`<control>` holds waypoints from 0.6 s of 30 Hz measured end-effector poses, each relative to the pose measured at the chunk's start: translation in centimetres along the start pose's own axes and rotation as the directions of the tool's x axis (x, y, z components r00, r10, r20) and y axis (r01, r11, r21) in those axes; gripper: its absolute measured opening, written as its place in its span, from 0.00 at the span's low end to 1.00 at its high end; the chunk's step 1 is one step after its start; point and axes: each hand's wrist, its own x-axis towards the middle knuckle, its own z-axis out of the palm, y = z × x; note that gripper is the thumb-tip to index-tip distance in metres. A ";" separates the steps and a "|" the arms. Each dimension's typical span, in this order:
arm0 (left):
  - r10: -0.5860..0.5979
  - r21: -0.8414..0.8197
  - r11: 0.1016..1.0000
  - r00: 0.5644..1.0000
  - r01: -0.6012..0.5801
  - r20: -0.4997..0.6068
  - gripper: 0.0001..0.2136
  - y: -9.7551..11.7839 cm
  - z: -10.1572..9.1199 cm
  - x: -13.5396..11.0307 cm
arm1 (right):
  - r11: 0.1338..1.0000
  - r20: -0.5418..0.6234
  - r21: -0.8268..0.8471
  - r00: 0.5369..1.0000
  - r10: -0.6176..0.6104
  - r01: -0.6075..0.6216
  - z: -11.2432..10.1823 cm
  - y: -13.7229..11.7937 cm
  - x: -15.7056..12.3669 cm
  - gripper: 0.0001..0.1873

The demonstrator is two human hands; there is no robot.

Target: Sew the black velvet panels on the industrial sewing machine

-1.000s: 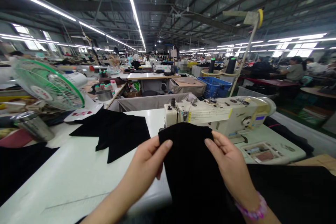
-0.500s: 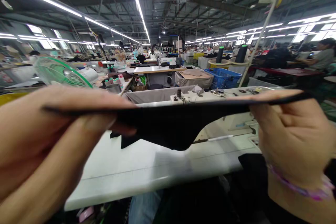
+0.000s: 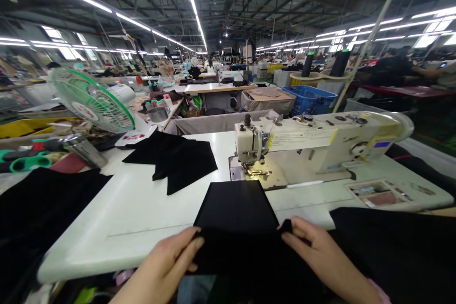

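A black fabric piece (image 3: 237, 209) stretches between my hands at the table's front edge, its far end lying flat just short of the sewing machine's needle area. My left hand (image 3: 169, 259) pinches its left edge between thumb and fingers. The right edge is pinched by my right hand (image 3: 313, 247), where a small fold of cloth sticks up. The white sewing machine (image 3: 295, 137) stands beyond, its presser foot (image 3: 251, 168) lit by a lamp. Left of it, several black cut pieces (image 3: 185, 156) lie overlapped on the white table (image 3: 142, 218).
A green fan (image 3: 92, 99) and a steel flask (image 3: 83, 149) stand at the left near thread cones (image 3: 32, 161). More black cloth lies at the left (image 3: 46, 204) and right (image 3: 399, 242). A white pen-like stick (image 3: 304, 184) rests by the machine base.
The black fabric, held up close before my face, has come down to the table. My hands have lowered with it and moved closer together, still gripping its edges.
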 end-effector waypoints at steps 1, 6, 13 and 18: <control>-0.049 0.049 0.998 0.999 0.049 0.001 0.17 0.5 0.2 1.8 | 1.000 -0.045 -0.025 0.999 -0.007 0.006 0.6 0.5 1.4 0.12; -0.102 0.495 0.859 0.991 0.131 -0.084 0.11 0.7 2.1 10.7 | 0.941 -0.308 -0.333 0.937 -0.167 0.058 3.0 2.1 8.7 0.06; -0.107 0.381 0.917 0.993 0.116 -0.044 0.04 -1.8 4.0 15.0 | 0.912 -0.377 -0.408 0.903 -0.206 0.037 4.4 3.7 12.6 0.05; -0.040 0.072 0.996 0.973 0.058 -0.227 0.03 -2.1 4.3 13.3 | 0.971 -0.372 -0.197 0.906 -0.202 0.136 4.0 3.7 10.8 0.05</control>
